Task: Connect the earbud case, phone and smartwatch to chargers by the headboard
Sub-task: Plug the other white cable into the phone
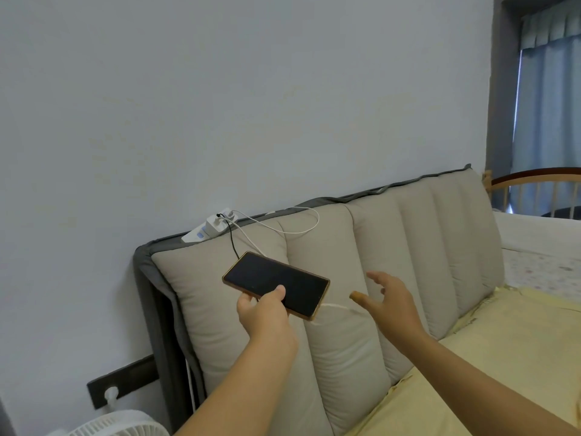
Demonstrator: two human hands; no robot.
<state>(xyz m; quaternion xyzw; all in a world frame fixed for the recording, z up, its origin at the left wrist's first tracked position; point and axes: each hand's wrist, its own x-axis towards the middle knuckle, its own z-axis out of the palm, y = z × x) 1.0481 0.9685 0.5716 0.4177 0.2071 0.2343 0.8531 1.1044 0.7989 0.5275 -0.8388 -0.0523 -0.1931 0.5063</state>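
Observation:
My left hand (263, 311) grips the lower edge of a dark phone (276, 283) with a gold-brown case, holding it flat in front of the padded beige headboard (408, 247). A white cable (336, 307) runs from the phone's right end, blurred. My right hand (388, 302) hovers just right of the phone, fingers spread, holding nothing. On top of the headboard sits a white power strip (204, 231) with chargers; a white cable (292, 229) and a black cable (232, 243) hang down from it. The earbud case and smartwatch are not in view.
A yellow sheet (487, 357) covers the bed at lower right. A white fan (119, 423) stands low at the left under a dark wall outlet strip (125, 380). A wooden crib rail (534, 180) and blue curtains (550, 105) lie at the far right.

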